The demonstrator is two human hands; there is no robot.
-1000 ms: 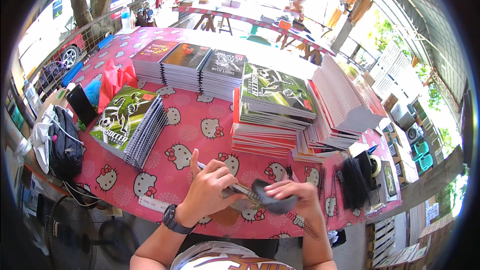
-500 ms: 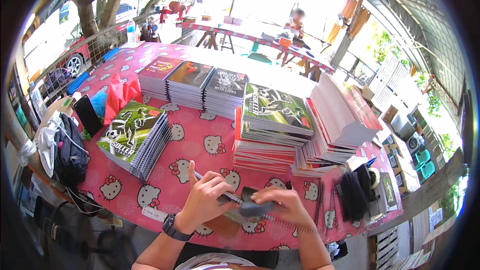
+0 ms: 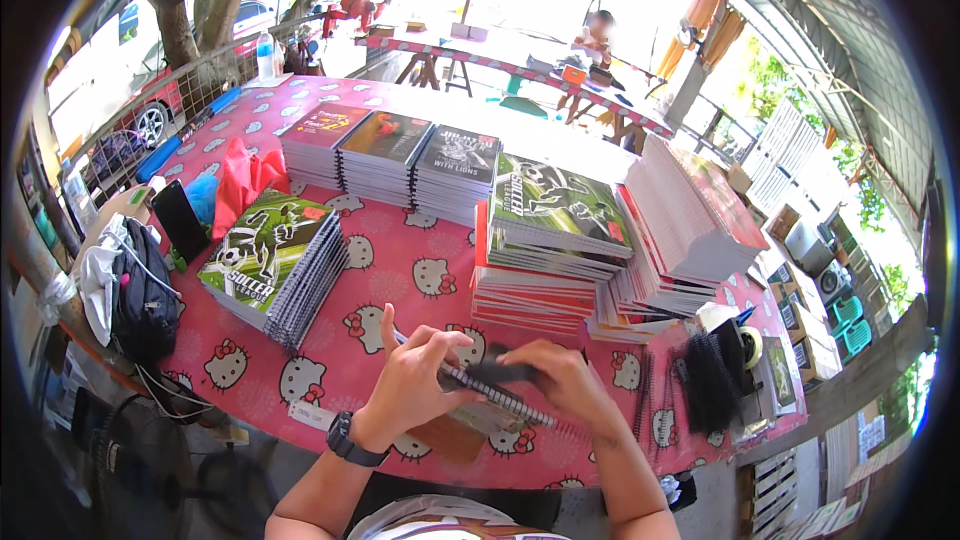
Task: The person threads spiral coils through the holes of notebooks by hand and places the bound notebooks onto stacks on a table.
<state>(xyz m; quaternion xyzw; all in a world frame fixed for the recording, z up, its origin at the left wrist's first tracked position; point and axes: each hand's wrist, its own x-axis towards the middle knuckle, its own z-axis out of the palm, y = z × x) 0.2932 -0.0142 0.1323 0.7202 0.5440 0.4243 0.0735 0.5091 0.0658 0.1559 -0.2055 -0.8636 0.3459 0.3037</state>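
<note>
Spiral notebook (image 3: 492, 393): above worktop (image 3: 387, 250), near front edge;
Left hand (image 3: 420, 382): closed on notebook;
Right hand (image 3: 560, 377): at blurred dark object (image 3: 492, 372); grip unclear;
Coil (image 3: 525, 410): seemingly being threaded; next move calls for steady notebook

Bold white titles (image 3: 245, 285) mark green notebooks (image 3: 270, 240) and a black-covered stack (image 3: 455, 175)

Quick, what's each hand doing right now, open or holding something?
Left hand: closed, holding a spiral notebook by its edge.
Right hand: closed on a dark object, too blurred to identify.
</note>
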